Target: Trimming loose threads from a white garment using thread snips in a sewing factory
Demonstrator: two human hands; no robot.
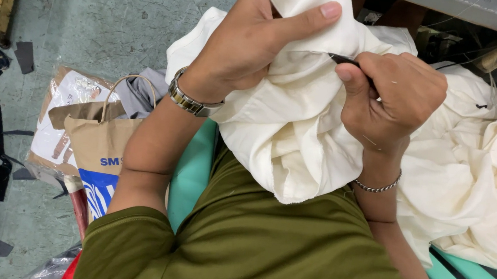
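My left hand [254,37] grips a bunched fold of cream white fabric [299,133], thumb stretched across the top of it. A metal watch sits on that wrist. My right hand [391,93] is closed around a small dark tool [348,61] whose tip touches the fabric just under my left thumb. A chain bracelet hangs on the right wrist. The cloth drapes down over my olive green shirt [261,247] and spreads in a heap to the right.
A brown paper bag [98,141] with rope handles stands on the grey-green concrete floor at left, with fabric scraps scattered around. A teal slatted bench [463,276] lies under me. Cables and a table edge run along the top right.
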